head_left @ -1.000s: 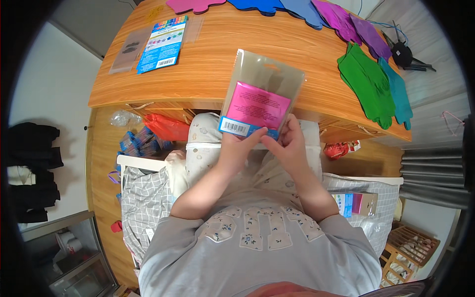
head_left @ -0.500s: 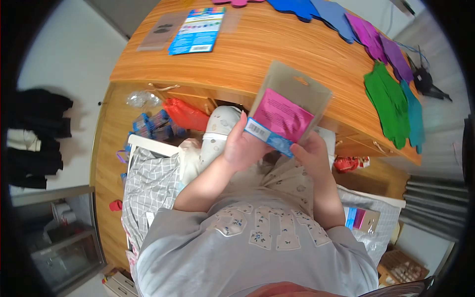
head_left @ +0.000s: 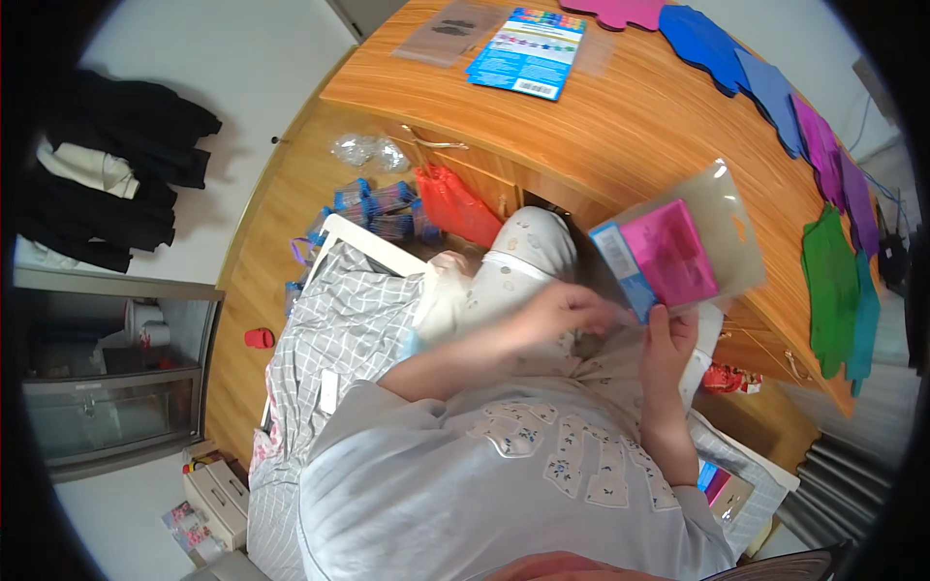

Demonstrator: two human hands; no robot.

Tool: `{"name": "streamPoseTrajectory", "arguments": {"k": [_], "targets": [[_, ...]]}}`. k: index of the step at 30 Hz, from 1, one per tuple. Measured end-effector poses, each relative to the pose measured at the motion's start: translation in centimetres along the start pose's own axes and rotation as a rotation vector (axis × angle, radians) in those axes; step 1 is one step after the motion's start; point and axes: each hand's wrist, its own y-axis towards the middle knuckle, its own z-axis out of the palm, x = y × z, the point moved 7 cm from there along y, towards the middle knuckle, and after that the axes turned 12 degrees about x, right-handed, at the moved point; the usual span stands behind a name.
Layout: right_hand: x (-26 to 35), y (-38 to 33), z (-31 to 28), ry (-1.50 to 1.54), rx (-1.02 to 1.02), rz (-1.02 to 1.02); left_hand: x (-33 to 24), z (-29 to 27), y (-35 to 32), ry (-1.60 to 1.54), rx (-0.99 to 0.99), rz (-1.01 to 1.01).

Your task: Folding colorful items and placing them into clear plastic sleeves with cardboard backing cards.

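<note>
While lifted clear of the table (head_left: 620,126):
Packet (head_left: 678,254): clear, pink sheet inside, tilted toward one o'clock.
Right hand (head_left: 668,344): pinching its lower edge for support.
Left hand (head_left: 562,310): blurred, fingers at its corner.

A blue printed card (head_left: 528,53) and coloured felt cut-outs (head_left: 831,287) lie on the wooden desk (head_left: 620,136).

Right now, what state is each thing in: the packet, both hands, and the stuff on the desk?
Clear packet with pink sheets: held up, tilted.
Right hand: gripping the packet's lower edge.
Left hand: blurred, at the packet's lower corner.
Blue card: lying flat on the desk.
Green felt sheet: flat on the desk.
</note>
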Motion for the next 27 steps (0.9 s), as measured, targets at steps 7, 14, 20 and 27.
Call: {"name": "streamPoseTrajectory", "arguments": {"k": [7, 14, 20, 27], "targets": [[0.7, -0.1, -3.3, -0.161, -0.032, -0.041, -1.1, -29.6, -15.0, 0.493, -0.993, 0.201], [0.2, -0.2, -3.8, -0.188, -0.095, 0.023, -3.4, -37.7, -19.7, 0.929, -1.143, -0.047], [1.0, -0.2, -3.5, -0.199, -0.097, -0.006, -5.7, -38.2, -17.3, 1.189, -1.005, -0.301], [0.8, -0.5, -4.4, -0.203, -0.089, 0.014, -7.9, -37.3, -12.4, 1.634, -0.621, -0.267]]}}
